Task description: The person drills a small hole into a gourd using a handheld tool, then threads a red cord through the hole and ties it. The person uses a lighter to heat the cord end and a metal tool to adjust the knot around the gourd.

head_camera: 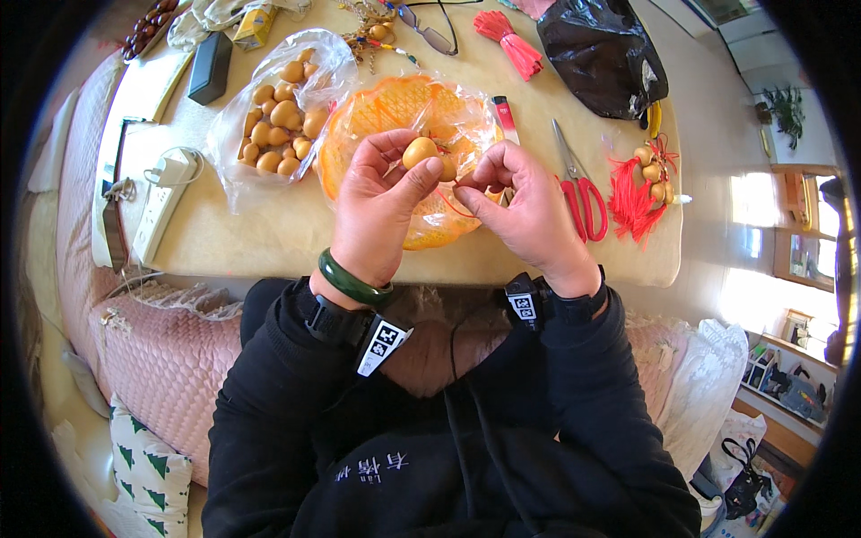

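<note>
My left hand [383,195] holds a small tan bottle gourd [421,153] between thumb and fingers, above an orange plastic basket [350,121] lined with clear plastic. Close on its right, my right hand [514,195] pinches a thin red cord [452,203] at the gourd's narrower end. Left of the basket, a clear plastic bag [232,134] holds several more gourds [285,114]. Red-handled scissors [584,208] lie to the right of my right hand. Beyond them are finished-looking gourds [651,173] with red tassels [632,198].
A red lighter [504,114] lies right of the basket. Farther back are a bundle of red tassels [511,47], eyeglasses [434,39] and a black plastic bag [599,54]. A white power strip [160,212] and a dark box [210,67] are on the left.
</note>
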Available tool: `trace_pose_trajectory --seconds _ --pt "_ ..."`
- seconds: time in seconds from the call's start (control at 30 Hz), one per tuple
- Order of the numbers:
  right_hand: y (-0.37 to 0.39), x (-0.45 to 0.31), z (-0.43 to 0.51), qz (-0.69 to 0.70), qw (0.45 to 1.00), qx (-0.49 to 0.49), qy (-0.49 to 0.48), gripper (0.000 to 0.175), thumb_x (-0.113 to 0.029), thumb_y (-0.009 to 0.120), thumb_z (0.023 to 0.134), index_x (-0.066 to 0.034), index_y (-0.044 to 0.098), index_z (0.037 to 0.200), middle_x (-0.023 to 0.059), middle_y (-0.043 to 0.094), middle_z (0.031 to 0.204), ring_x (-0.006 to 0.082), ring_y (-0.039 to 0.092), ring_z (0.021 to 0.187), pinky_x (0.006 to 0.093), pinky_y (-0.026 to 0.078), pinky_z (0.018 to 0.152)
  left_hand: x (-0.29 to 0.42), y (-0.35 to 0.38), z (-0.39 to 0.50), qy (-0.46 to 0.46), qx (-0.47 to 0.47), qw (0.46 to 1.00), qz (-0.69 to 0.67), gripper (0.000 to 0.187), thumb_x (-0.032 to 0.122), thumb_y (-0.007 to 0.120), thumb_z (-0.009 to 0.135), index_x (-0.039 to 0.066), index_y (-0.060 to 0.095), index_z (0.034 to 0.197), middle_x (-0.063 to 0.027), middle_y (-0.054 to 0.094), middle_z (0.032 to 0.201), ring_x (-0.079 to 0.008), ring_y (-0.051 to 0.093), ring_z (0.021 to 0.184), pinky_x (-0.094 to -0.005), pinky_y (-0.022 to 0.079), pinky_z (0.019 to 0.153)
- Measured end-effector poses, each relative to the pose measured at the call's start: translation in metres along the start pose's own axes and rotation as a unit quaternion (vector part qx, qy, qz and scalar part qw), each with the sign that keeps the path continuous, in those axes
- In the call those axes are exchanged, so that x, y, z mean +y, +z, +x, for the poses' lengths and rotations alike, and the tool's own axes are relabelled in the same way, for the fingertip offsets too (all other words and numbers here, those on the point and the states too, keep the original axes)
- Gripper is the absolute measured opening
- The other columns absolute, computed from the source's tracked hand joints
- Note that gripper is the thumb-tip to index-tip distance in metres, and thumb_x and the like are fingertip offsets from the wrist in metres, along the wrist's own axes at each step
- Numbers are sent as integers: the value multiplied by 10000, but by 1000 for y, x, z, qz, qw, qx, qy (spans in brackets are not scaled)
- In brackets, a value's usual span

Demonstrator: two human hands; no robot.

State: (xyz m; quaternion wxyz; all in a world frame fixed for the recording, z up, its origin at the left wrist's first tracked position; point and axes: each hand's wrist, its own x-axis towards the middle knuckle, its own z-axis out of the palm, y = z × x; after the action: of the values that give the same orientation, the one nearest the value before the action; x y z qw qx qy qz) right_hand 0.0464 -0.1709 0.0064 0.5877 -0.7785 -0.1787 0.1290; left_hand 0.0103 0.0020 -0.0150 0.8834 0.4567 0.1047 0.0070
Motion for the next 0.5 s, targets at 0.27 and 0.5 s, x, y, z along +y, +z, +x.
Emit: trace_pose_trajectory --seconds 0.27,0.5 --pt "2 1 0 6 1000 6 9 214 -21 717 853 -75 511 876 -51 535 791 11 526 735 179 406 623 -2 3 -2 28 -1 999 22 373 -25 670 880 32 506 1210 -51 577 1152 -138 604 1041 -272 516 901" --pt "2 -2 1 0 1000 17 7 225 -5 730 825 -46 526 912 -5 589 808 63 577 772 227 477 712 2 5 -4 51 -37 998 9 414 -65 676 859 23 489 1217 -50 564 1155 -135 585 1082 -271 503 948"
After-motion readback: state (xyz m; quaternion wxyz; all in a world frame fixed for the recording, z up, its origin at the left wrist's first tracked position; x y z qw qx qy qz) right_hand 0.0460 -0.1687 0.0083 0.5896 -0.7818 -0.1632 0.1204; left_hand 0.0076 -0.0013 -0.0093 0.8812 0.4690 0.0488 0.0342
